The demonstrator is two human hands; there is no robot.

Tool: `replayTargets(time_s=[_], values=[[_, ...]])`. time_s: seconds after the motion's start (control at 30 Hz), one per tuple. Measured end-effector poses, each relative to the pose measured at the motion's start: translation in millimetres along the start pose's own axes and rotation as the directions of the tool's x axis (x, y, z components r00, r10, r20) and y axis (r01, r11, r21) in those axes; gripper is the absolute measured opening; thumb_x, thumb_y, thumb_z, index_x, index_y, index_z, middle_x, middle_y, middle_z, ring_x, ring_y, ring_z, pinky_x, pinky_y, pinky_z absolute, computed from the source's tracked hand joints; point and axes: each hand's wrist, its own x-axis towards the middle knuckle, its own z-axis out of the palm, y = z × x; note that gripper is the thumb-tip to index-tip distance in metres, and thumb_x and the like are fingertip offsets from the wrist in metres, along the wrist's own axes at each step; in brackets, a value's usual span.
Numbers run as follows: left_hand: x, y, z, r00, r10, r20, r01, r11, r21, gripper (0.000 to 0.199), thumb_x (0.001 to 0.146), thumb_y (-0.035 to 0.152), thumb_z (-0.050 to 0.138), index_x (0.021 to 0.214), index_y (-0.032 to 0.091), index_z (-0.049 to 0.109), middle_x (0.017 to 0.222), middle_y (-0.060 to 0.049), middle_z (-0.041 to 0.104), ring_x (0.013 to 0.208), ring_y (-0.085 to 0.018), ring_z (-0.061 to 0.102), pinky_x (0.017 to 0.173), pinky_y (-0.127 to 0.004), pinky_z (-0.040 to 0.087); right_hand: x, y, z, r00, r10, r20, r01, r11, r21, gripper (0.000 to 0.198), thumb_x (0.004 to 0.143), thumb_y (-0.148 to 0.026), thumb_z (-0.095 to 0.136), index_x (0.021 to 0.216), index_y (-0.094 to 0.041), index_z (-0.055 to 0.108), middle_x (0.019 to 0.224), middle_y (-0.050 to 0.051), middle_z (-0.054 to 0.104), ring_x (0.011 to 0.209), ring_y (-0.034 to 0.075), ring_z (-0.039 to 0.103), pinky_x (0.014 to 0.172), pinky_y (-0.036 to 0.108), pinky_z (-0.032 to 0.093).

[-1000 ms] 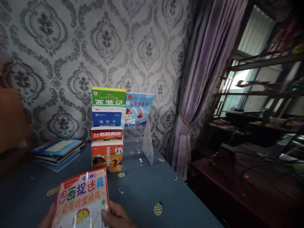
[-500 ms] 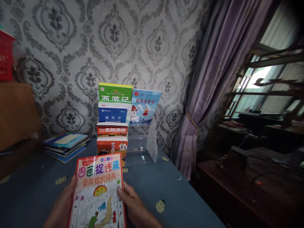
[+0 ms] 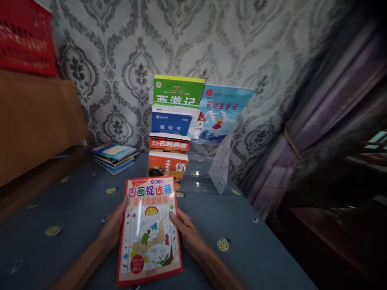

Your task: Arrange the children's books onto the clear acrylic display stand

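Observation:
A red-bordered children's picture book [image 3: 151,237] is held upright, tilted back, above the table, its front cover towards me. My left hand [image 3: 116,221] grips its left edge, with most fingers hidden behind it. On the right edge, my right hand [image 3: 187,229] has its thumb on the cover. Just beyond stands a clear stepped display rack [image 3: 219,169]. Its left column holds a green book [image 3: 178,90], a blue booklet [image 3: 171,123], a red-and-white titled book [image 3: 169,143] and an orange book [image 3: 167,163]. A light-blue book [image 3: 223,112] leans at its top right.
A stack of thin books [image 3: 115,155] lies at the back left of the blue-grey table [image 3: 78,237]. Left of it stand a brown box [image 3: 39,125] and a red basket [image 3: 27,40]. A purple curtain [image 3: 287,153] hangs to the right, before the patterned wall.
My view has swung left, so everything sits further right. More of the picture book's cover shows, down to its bottom edge. Both hands keep their hold on it.

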Motion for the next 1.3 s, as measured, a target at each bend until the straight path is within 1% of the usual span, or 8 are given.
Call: replayTargets(time_s=[0.23, 0.63, 0.83, 1.07, 1.17, 1.23, 1.27, 1.3], values=[[13.1, -3.1, -17.9, 0.988, 0.052, 0.144, -0.053, 0.999, 0.005, 0.067, 0.093, 0.041, 0.064, 0.148, 0.008, 0.045, 0.122, -0.02, 0.072, 0.11, -0.036, 0.07, 0.102, -0.05, 0.053, 3.1, 4.2, -4.1, 0.999, 0.04, -0.021, -0.041, 0.999, -0.02, 0.051, 0.079, -0.057, 0.078, 0.11, -0.017, 0.068, 0.104, 0.011, 0.078, 0.098, 0.03, 0.074, 0.09, 0.047, 0.057], [18.2, -5.5, -22.7, 0.979, 0.096, 0.178, -0.096, 0.995, -0.009, 0.043, 0.094, 0.036, 0.062, 0.128, 0.009, 0.064, 0.117, -0.019, 0.075, 0.109, -0.033, 0.072, 0.103, -0.047, 0.052, 3.1, 6.5, -4.3, 0.996, 0.074, -0.047, -0.074, 0.997, 0.003, 0.05, 0.078, -0.054, 0.08, 0.112, -0.019, 0.067, 0.102, 0.009, 0.079, 0.096, 0.029, 0.075, 0.091, 0.048, 0.056], [21.4, -6.2, -25.9, 0.976, 0.12, 0.181, -0.124, 0.992, 0.007, 0.042, 0.094, 0.036, 0.062, 0.126, 0.009, 0.065, 0.116, -0.018, 0.075, 0.109, -0.033, 0.072, 0.103, -0.046, 0.053, 3.5, 8.0, -5.3, 0.995, 0.085, -0.059, -0.085, 0.996, 0.017, 0.057, 0.073, -0.058, 0.083, 0.111, -0.018, 0.067, 0.101, 0.011, 0.079, 0.098, 0.031, 0.075, 0.089, 0.049, 0.057], [25.0, -9.3, -28.9, 0.967, 0.09, 0.24, -0.099, 0.995, 0.024, 0.05, 0.094, 0.043, 0.06, 0.13, 0.009, 0.062, 0.117, -0.019, 0.075, 0.111, -0.033, 0.071, 0.106, -0.048, 0.049, 2.8, 6.8, -2.8, 0.993, 0.091, -0.073, -0.092, 0.996, -0.004, 0.056, 0.073, -0.055, 0.084, 0.111, -0.018, 0.068, 0.104, 0.011, 0.078, 0.096, 0.031, 0.075, 0.088, 0.048, 0.058], [30.3, -10.3, -31.6, 0.963, 0.061, 0.264, -0.092, 0.99, 0.108, 0.06, 0.091, 0.059, 0.056, 0.122, 0.009, 0.065, 0.114, -0.02, 0.075, 0.111, -0.034, 0.071, 0.104, -0.049, 0.05, 2.6, 7.3, -0.9, 0.995, 0.083, -0.053, -0.083, 0.997, -0.004, 0.054, 0.072, -0.056, 0.084, 0.108, -0.018, 0.069, 0.102, 0.011, 0.079, 0.094, 0.03, 0.075, 0.088, 0.048, 0.057], [37.6, -3.8, -37.9, 0.972, 0.171, 0.163, -0.215, 0.925, 0.313, 0.068, 0.091, 0.07, 0.043, 0.113, 0.011, 0.068, 0.103, -0.019, 0.077, 0.099, -0.033, 0.074, 0.094, -0.049, 0.055, 2.2, 8.4, 0.8, 0.997, 0.079, -0.024, -0.079, 0.997, -0.004, 0.053, 0.072, -0.056, 0.084, 0.106, -0.018, 0.071, 0.101, 0.011, 0.079, 0.094, 0.03, 0.075, 0.088, 0.048, 0.057], [42.3, 3.3, -42.3, 0.95, 0.299, 0.096, -0.307, 0.824, 0.475, 0.069, 0.092, 0.071, 0.036, 0.107, 0.012, 0.068, 0.096, -0.017, 0.078, 0.091, -0.031, 0.076, 0.087, -0.047, 0.058, 1.9, 9.1, 1.6, 0.997, 0.081, -0.006, -0.081, 0.997, -0.003, 0.053, 0.072, -0.056, 0.084, 0.106, -0.018, 0.071, 0.1, 0.01, 0.079, 0.094, 0.03, 0.075, 0.088, 0.047, 0.057], [47.6, 13.4, -47.1, 0.889, 0.455, 0.055, -0.382, 0.667, 0.639, 0.069, 0.094, 0.069, 0.029, 0.103, 0.013, 0.067, 0.09, -0.015, 0.078, 0.084, -0.029, 0.075, 0.08, -0.044, 0.06, 1.5, 9.7, 2.3, 0.996, 0.086, 0.011, -0.086, 0.996, -0.002, 0.053, 0.072, -0.056, 0.083, 0.106, -0.018, 0.071, 0.099, 0.01, 0.079, 0.093, 0.029, 0.075, 0.088, 0.047, 0.057]])
